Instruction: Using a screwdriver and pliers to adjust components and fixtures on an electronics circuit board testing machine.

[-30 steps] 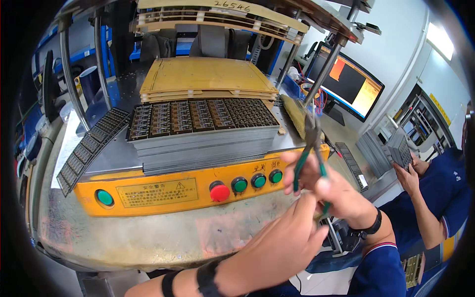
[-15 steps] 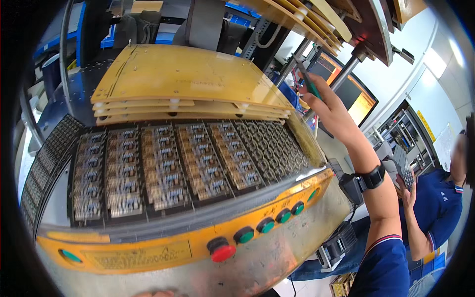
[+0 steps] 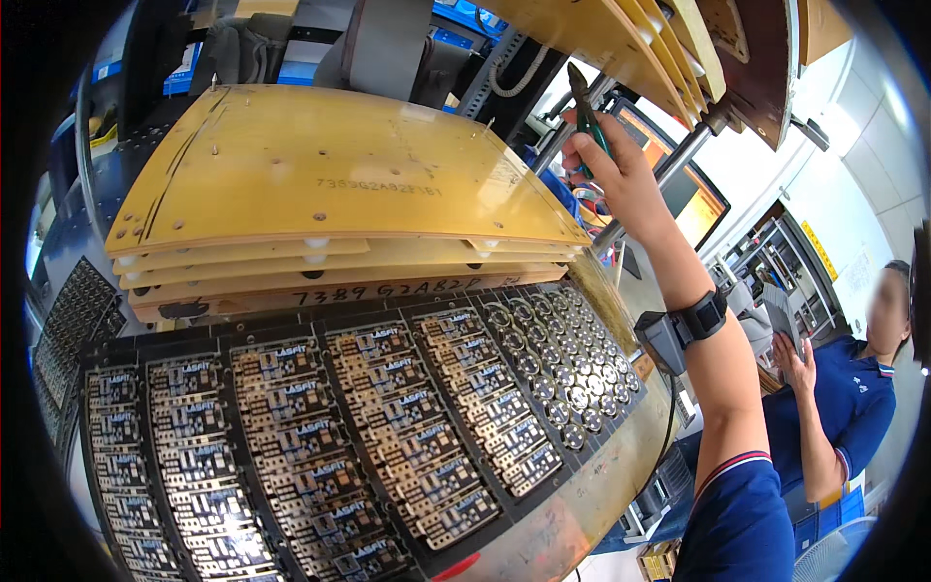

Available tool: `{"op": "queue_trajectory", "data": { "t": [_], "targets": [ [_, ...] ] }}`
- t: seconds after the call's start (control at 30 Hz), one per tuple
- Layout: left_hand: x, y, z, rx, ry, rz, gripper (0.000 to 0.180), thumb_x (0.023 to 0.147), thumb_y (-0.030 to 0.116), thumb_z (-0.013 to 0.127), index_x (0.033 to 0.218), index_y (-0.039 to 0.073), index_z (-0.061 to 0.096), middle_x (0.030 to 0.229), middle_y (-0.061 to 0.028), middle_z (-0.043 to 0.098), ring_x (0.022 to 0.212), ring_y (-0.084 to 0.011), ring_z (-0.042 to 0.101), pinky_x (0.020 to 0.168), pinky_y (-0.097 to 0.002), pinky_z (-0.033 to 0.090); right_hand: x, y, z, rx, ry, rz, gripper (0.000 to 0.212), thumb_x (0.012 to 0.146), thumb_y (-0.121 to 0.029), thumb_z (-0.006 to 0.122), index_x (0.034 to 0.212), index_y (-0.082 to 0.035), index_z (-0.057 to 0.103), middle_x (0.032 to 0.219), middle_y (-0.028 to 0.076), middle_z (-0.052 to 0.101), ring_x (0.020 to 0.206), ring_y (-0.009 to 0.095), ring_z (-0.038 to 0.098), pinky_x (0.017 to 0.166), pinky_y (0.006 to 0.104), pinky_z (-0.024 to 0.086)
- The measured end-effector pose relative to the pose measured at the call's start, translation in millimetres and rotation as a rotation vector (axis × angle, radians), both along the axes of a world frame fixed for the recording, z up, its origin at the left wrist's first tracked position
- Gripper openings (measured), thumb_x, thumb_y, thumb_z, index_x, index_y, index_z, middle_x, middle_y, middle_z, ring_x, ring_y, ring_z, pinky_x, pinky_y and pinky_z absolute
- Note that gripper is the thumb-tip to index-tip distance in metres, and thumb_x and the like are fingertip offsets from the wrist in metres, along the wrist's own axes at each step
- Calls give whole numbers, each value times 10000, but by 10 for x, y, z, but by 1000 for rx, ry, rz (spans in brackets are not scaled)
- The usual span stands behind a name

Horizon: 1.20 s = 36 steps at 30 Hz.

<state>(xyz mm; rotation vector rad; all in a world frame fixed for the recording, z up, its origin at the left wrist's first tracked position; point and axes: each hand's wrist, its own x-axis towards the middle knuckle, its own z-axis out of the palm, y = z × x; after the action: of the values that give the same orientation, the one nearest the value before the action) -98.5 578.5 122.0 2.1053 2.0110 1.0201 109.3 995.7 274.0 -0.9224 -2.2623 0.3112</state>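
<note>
High at the upper right, my right hand (image 3: 616, 170) is closed around a pair of pliers (image 3: 590, 126) with green handles and dark jaws pointing up. My right forearm wears a black strap with a grey device (image 3: 679, 328). Below and to the left lies a large dark circuit board panel (image 3: 320, 446), with rows of rectangular boards and, at its right end, a field of round ones. Its near edge runs out of the picture. My left hand is out of view.
Behind the panel stands a stack of yellow plates (image 3: 320, 184) on spacers. More yellow plates (image 3: 621, 39) hang overhead beside a metal post (image 3: 669, 165). Another dark panel (image 3: 78, 335) leans at the left. A person (image 3: 824, 398) at the right holds a stack of thin pieces (image 3: 779, 315).
The circuit board panel has come nearer and now covers most of the orange front with its buttons. The pliers have turned more upright. The fingers at the lower edge have left the view.
</note>
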Motion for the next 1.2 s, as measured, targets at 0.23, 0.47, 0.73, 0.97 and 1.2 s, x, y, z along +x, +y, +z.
{"op": "queue_trajectory", "data": {
  "t": [0.23,0.47,0.73,0.97,1.2],
  "targets": [
    [-6,24,-43,16,24,-18,232,724,181,580,903,42,625,964,-120,590,811,-257,559,723,-361,413,-98,-35,-11,-71,106,91,353,941,-255,467,1226,-47,469,908,54,571,839,114,562,700,266,488],
    [-35,18,-3,-21,42,-37,223,750,190,573,905,37,622,960,-119,585,827,-263,561,709,-366,428,-167,-82,-32,-118,168,119,351,947,-237,445,1234,-35,458,906,58,571,831,125,568,689,262,496],
    [-53,39,-20,6,80,-55,219,788,202,549,914,38,622,953,-111,590,791,-259,567,680,-371,438,-179,-126,-58,-129,182,116,355,953,-239,430,1244,-36,445,914,60,570,836,125,569,693,264,508],
    [-47,37,-22,7,83,-48,228,788,216,544,916,47,626,955,-105,596,794,-254,567,669,-367,437,-181,-145,-59,-149,195,120,350,957,-242,426,1239,-36,450,920,58,567,835,126,568,698,273,511],
    [-19,-21,2,-16,47,-2,247,743,178,585,946,43,628,991,-103,589,825,-269,564,732,-377,428,-200,-192,-30,-152,217,144,357,950,-246,442,1237,-34,454,911,55,566,825,113,560,695,271,510]
  ]
}}
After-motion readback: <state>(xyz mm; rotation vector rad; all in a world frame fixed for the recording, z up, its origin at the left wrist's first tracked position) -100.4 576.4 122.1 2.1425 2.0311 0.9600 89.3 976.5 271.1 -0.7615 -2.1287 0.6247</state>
